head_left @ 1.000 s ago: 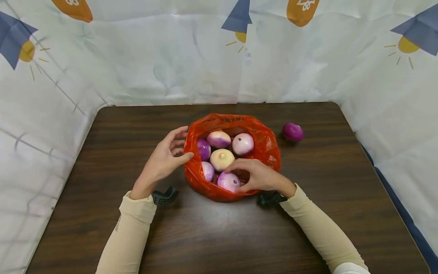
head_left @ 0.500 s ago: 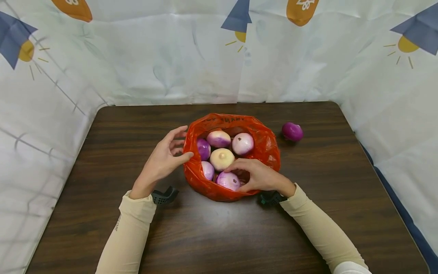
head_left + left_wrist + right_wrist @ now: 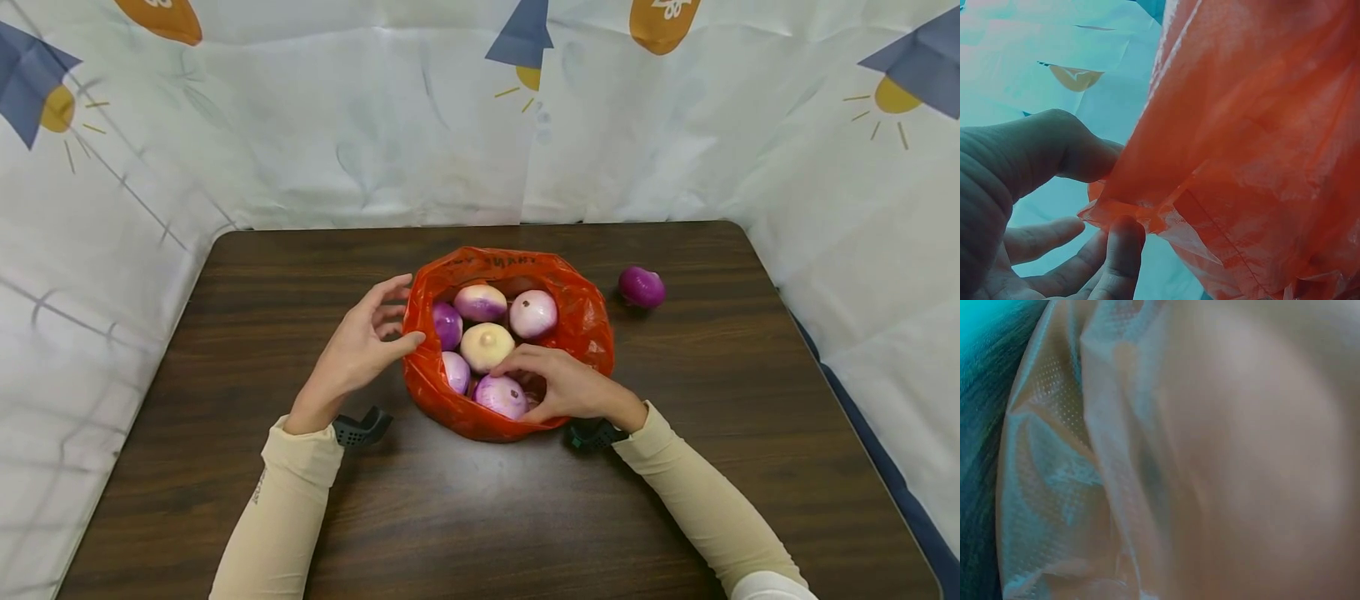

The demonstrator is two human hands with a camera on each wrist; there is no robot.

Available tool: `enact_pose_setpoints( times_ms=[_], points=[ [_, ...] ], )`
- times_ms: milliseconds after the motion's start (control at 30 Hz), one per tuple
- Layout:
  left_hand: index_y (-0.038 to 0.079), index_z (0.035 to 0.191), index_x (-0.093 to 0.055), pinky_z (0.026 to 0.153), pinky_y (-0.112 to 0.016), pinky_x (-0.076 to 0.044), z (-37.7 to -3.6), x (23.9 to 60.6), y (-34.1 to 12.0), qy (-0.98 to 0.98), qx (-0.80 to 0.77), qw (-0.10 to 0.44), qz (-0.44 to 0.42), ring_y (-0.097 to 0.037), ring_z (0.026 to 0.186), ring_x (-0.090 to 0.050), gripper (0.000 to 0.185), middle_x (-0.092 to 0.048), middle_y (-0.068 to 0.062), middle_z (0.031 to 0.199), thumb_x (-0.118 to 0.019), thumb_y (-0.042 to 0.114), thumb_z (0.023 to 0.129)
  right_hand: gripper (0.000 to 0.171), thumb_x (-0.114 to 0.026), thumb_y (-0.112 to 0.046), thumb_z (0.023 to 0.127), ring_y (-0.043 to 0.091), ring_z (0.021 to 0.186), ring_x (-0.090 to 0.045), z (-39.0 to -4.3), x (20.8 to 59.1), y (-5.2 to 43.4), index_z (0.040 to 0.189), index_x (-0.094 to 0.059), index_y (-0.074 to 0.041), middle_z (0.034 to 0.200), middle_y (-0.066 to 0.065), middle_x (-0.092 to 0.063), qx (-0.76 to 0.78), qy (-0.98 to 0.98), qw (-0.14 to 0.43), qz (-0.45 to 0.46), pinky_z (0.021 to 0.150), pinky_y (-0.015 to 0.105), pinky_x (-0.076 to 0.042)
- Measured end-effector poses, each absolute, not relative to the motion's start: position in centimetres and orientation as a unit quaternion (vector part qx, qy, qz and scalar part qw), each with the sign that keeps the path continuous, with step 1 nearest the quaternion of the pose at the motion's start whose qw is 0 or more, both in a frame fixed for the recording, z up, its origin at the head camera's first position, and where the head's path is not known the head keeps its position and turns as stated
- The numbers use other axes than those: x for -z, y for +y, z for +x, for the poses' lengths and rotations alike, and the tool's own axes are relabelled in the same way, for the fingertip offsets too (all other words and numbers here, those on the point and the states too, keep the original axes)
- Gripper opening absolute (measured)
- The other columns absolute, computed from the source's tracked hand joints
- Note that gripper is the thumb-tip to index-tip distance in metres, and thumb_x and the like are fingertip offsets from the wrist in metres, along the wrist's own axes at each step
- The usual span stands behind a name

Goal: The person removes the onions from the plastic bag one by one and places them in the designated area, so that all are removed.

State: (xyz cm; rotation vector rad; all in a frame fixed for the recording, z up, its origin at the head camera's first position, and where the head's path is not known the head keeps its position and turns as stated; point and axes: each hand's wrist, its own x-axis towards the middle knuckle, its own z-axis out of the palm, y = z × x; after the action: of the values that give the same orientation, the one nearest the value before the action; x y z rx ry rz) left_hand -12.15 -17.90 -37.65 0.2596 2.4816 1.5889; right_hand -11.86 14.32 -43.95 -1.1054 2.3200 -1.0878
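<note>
In the head view, a red plastic bag (image 3: pixel 588 321) stands with its mouth open and its rim rolled out. Several purple-and-white onions lie inside, among them a pale one (image 3: pixel 487 348) in the middle. My left hand (image 3: pixel 348 354) holds the bag's left rim; the left wrist view has thumb and fingers pinching the red film (image 3: pixel 1229 144). Reaching in over the near right rim, my right hand (image 3: pixel 573 385) grips the nearest onion (image 3: pixel 499 397) between thumb and fingers. In the right wrist view, crinkled bag film (image 3: pixel 1054 494) shows beside a large blurred shape, and the fingers are hidden.
One dark purple onion (image 3: pixel 642 288) lies on the brown wooden table (image 3: pixel 480 517), right of the bag near the far edge. A white printed sheet (image 3: pixel 315 133) hangs round the back and sides of the table. Each wrist wears a dark camera mount.
</note>
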Motion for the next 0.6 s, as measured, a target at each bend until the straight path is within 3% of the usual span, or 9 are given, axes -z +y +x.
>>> enact_pose_setpoints(
  times_ms=[300,500,600],
  points=[
    [0.018,0.159,-0.037,0.100,-0.015,-0.053,-12.03,37.44,-17.96,0.841,-0.527,0.091,0.083,-0.031,0.127,-0.061,0.078,-0.052,-0.013,0.148,-0.077,0.016,0.092,0.059,-0.091,-0.029,0.077,0.012,0.120,-0.059,-11.84,43.79,14.32,0.131,-0.065,-0.029,0.132,-0.008,-0.063,0.376,0.824,0.169,-0.388,0.104,0.036,-0.055],
    [0.018,0.159,-0.037,0.110,-0.037,-0.054,-11.95,37.38,-17.92,0.842,-0.525,0.093,0.083,-0.031,0.128,-0.061,0.078,-0.052,-0.013,0.148,-0.077,0.016,0.092,0.061,-0.091,-0.029,0.077,0.010,0.121,-0.058,-11.82,43.67,14.55,0.132,-0.064,-0.028,0.134,-0.008,-0.063,0.384,0.825,0.158,-0.383,0.105,0.037,-0.055],
    [0.018,0.159,-0.037,0.110,-0.039,-0.054,-11.91,37.43,-17.93,0.841,-0.526,0.094,0.084,-0.031,0.128,-0.061,0.078,-0.052,-0.013,0.148,-0.077,0.017,0.092,0.062,-0.091,-0.030,0.077,0.010,0.120,-0.058,-11.76,43.41,14.70,0.133,-0.064,-0.029,0.134,-0.008,-0.063,0.392,0.825,0.160,-0.375,0.104,0.036,-0.057]
  ],
)
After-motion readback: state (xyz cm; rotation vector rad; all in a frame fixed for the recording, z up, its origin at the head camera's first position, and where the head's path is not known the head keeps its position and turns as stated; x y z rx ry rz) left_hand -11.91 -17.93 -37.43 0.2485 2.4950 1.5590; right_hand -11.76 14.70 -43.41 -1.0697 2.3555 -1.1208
